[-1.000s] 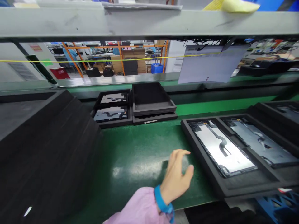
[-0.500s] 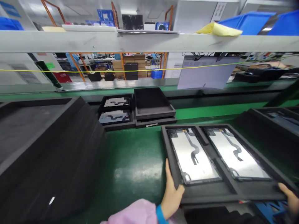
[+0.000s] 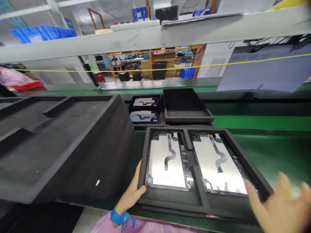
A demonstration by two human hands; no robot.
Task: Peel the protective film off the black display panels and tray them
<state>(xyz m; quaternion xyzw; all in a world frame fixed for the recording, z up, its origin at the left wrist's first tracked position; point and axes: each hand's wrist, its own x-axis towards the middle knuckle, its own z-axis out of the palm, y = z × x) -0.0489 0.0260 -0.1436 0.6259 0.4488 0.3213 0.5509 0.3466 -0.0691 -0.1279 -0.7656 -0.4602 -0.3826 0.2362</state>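
Note:
In front of me on the green bench lies a black foam tray (image 3: 175, 200) with two compartments. Each compartment holds a display panel with a silvery back and a dark flex cable: a left panel (image 3: 157, 161) and a right panel (image 3: 209, 161). My left hand (image 3: 131, 191), with a blue band at the wrist, grips the tray's near left edge, thumb on top and fingers at the outer side. My right hand (image 3: 282, 207), blurred, is over the tray's near right corner with its fingers spread and holds nothing.
A tall stack of black foam trays (image 3: 107, 155) stands on the left. Behind my tray are another tray with two panels (image 3: 145, 117) and a bare black tray (image 3: 187, 113). A paper sheet (image 3: 262, 69) hangs at the right, and a yellow cord (image 3: 170, 69) crosses the view.
The tray with its two panels has moved left across the bench, near the tall stack. My right hand has let go of its right edge and opened; the view has turned left.

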